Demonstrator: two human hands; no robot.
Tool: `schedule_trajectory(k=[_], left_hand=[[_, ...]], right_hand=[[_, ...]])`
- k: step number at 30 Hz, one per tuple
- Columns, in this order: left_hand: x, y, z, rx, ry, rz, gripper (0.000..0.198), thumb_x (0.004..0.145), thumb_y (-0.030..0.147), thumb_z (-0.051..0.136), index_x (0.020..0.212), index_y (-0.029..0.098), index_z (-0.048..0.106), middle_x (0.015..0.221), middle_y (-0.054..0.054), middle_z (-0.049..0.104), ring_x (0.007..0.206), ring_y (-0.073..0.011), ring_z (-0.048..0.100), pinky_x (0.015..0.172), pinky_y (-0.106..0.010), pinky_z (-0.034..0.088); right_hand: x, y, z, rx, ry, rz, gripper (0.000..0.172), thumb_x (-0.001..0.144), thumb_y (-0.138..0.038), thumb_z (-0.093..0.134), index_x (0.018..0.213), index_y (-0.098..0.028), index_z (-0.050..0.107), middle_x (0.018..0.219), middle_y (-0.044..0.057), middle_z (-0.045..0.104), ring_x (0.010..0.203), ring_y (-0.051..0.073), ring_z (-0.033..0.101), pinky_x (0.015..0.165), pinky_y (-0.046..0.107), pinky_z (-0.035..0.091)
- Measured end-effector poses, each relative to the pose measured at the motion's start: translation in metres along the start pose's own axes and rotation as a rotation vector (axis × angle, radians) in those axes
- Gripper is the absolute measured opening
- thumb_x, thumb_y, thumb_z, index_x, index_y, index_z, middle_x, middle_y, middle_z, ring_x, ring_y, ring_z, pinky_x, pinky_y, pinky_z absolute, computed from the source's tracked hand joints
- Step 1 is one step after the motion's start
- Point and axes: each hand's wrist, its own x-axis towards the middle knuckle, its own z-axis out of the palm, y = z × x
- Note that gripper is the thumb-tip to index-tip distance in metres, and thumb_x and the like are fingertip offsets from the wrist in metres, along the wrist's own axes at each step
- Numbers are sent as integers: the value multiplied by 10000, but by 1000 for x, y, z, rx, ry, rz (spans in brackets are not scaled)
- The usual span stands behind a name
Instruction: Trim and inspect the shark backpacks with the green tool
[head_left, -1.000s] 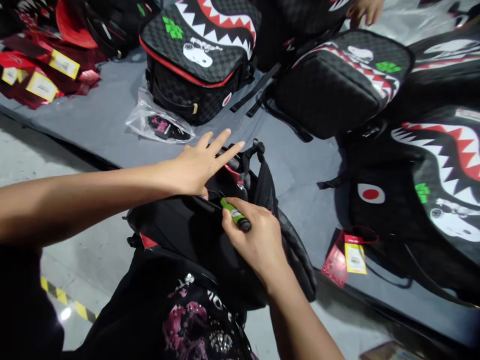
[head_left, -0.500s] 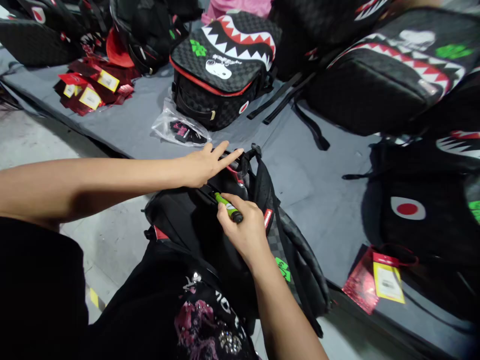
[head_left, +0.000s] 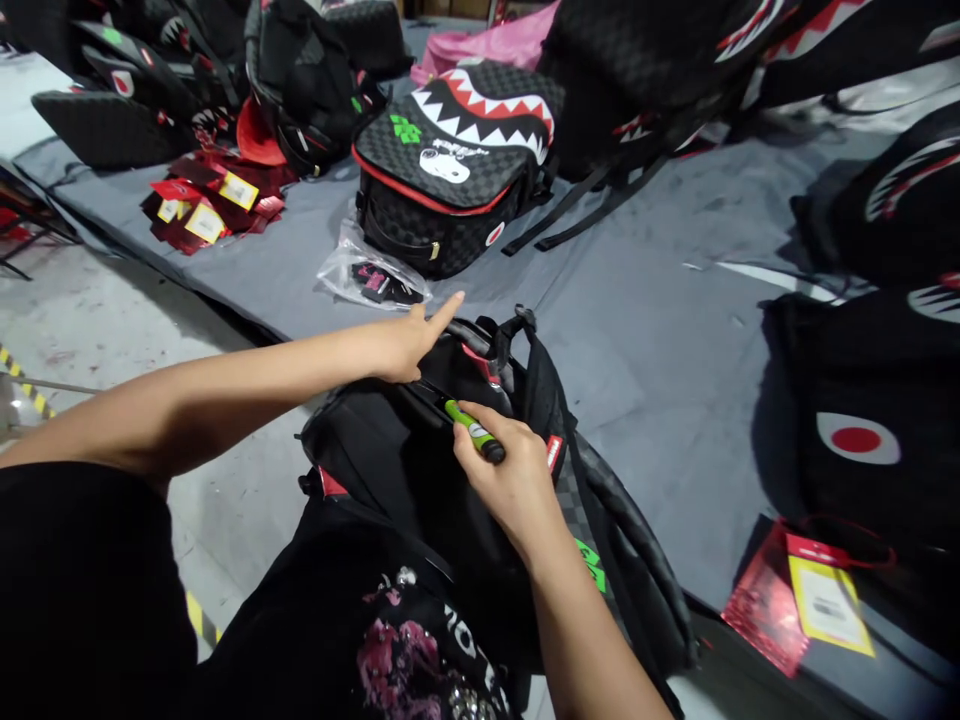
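My right hand (head_left: 510, 470) is closed around a green marker pen (head_left: 474, 428) with a black end. Its dark tip points at the upper edge of a black backpack (head_left: 405, 450), which leans against the table edge in front of me. Over the top of that backpack reaches my left hand (head_left: 409, 345), one finger stretched out and the others partly hidden; it touches the bag close to the pen tip. A dark strap and a checkered side with a green print show right of my right hand.
Behind the backpack stands a checkered bag (head_left: 457, 150) with a shark-mouth print, beside a clear plastic pouch (head_left: 371, 275). Red tags (head_left: 214, 205) lie in a heap at the left. Another black bag (head_left: 862, 430) with a hang tag (head_left: 829, 605) is at the right.
The view has shifted, so the table things appear lower and more of the table shows. My left hand's fingers have drawn together, leaving one stretched out. My right hand keeps the marker pen.
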Motion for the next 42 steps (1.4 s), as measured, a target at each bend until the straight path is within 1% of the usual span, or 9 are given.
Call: schedule_trajectory(k=[3,6,11,15,21,25,30,39,42], left_hand=[[5,0,1,22,19,13,1164,797,144,663,1548,230,-223,1550,-280,289,1135,-302,628,847,-327,482],[6,0,3,14,55,32,1148,788,153,660,1562,233,-184,1523,-268,337,1091,-292,635,822,-329,479],[2,4,0,6,60,31,1075,798,133,628,1582,205,-104,1472,-260,395,1054,-279,636,810,-330,478],[0,9,1,2,108,60,992,813,74,562,1586,154,-55,1422,-262,429,1014,-265,653,816,-335,485],[6,9,5,4,117,84,971,807,29,528,1585,145,-42,1381,-257,450,965,-253,664,773,-325,490],[8,7,4,10,133,90,938,837,66,538,1586,138,-23,1381,-260,448,980,-272,659,782,-338,489],[7,7,2,10,109,78,943,846,95,545,1585,161,-36,1394,-244,449,962,-239,650,783,-320,482],[9,5,6,-7,122,83,956,842,105,567,1586,162,-29,1415,-256,435,1006,-267,638,799,-329,468],[10,5,6,-3,127,85,954,846,115,573,1585,154,-27,1412,-259,435,1002,-269,641,795,-329,466]], right_hand=[[3,-1,7,-37,0,-11,256,878,-261,597,1071,-165,736,932,66,787,752,229,725,775,380,528],[7,-4,12,-31,-2,-12,259,881,-267,604,1093,-185,729,928,52,787,757,219,721,799,384,513],[8,-4,8,0,-40,37,266,889,-283,599,1103,-191,730,1006,60,782,838,224,731,812,367,537],[5,-4,6,34,-11,62,269,889,-286,610,1101,-177,732,998,68,781,829,217,732,809,356,547],[5,-11,9,-29,20,103,267,890,-282,618,1112,-187,732,1005,71,780,842,224,732,827,372,541],[9,-13,12,29,-18,107,269,896,-287,609,1114,-185,730,1009,66,780,845,215,731,823,359,551],[10,-13,13,-16,6,112,266,885,-287,611,1104,-197,733,1001,64,780,855,224,729,845,380,547],[16,-16,13,31,-36,133,268,877,-276,591,1097,-225,736,1050,53,775,922,220,732,893,372,553],[15,-16,14,20,-7,149,266,875,-271,602,1101,-227,735,1051,48,775,932,223,729,906,378,546]])
